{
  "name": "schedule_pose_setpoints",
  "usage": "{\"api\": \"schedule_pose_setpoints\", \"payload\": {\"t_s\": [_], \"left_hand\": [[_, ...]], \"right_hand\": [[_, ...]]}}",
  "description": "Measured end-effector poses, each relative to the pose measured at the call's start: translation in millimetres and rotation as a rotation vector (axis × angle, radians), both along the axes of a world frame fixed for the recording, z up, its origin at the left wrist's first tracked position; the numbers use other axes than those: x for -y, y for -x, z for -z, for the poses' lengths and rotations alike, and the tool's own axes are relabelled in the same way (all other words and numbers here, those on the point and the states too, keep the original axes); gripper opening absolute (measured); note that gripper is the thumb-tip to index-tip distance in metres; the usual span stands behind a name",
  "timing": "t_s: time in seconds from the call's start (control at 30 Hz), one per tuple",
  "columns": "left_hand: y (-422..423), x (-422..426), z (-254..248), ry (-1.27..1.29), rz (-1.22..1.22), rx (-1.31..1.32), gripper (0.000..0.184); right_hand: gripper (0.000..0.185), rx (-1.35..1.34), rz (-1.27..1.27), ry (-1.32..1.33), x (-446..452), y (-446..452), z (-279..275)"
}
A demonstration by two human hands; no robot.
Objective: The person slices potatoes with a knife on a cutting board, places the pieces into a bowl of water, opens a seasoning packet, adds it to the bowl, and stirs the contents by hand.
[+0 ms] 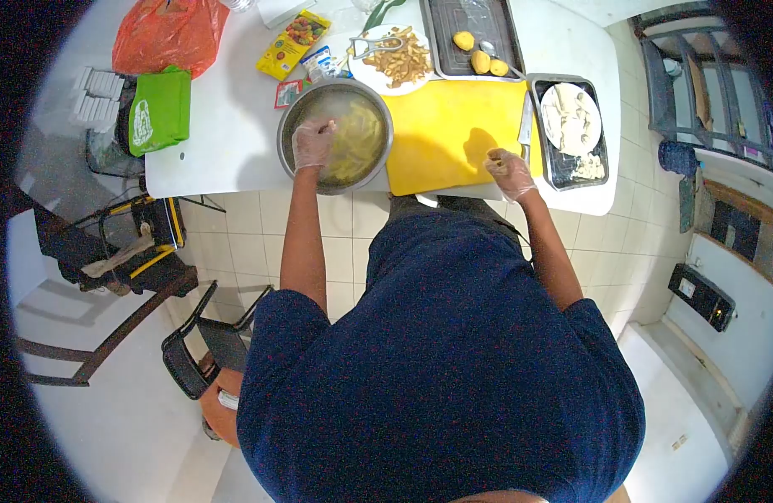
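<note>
My left hand, in a clear plastic glove, is over the left side of a metal bowl. Its fingers are curled together, and whatever they may hold is too small to make out. Pale yellow cut strips lie in cloudy liquid in the bowl. Above the right part of a yellow cutting board is my right hand, also gloved. Its fingers are bent closed, and I cannot tell what is between them. Just beside it, a knife lies along the board's right edge.
A plate of peelings with a peeler stands behind the board. Peeled yellow potatoes and a spoon lie in a dark tray. At right, another tray holds a white plate. Bags and packets occupy the table's left.
</note>
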State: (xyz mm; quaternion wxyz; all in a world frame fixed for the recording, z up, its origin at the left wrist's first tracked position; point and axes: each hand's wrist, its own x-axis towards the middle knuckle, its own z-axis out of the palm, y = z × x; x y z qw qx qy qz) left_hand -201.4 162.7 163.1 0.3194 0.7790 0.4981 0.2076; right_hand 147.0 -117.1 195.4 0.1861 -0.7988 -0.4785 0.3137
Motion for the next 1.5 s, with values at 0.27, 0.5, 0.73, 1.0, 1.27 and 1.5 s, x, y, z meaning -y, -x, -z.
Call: {"api": "schedule_pose_setpoints", "payload": {"t_s": [0.27,0.5,0.73,1.0,1.27,1.5], "left_hand": [[-5.8,-1.4,-8.4,0.498,-0.27,0.318,0.028],[1.3,-9.5,16.2,0.84,-0.353,0.778,0.025],[-3.8,-1.5,7.2,0.665,-0.342,0.63,0.023],[0.8,5.7,-7.1,0.602,-0.371,0.342,0.018],[23.9,-32.0,35.0,0.026,0.211,-0.399,0.048],[16.4,-6.0,24.5,-0.018,0.355,-0.458,0.074]], "right_hand": [[0.036,-0.022,0.015,-0.019,1.3,2.4,-1.0],[0.035,-0.018,0.02,-0.022,0.9,2.2,1.5],[0.034,-0.085,0.032,-0.019,-10.7,7.2,2.8],[0.036,-0.065,-0.091,-0.118,-62.6,41.7,-4.5],[0.035,-0.057,-0.141,-0.094,-64.4,60.7,-4.8],[0.034,-0.088,-0.134,-0.151,-69.5,73.8,-1.9]]}}
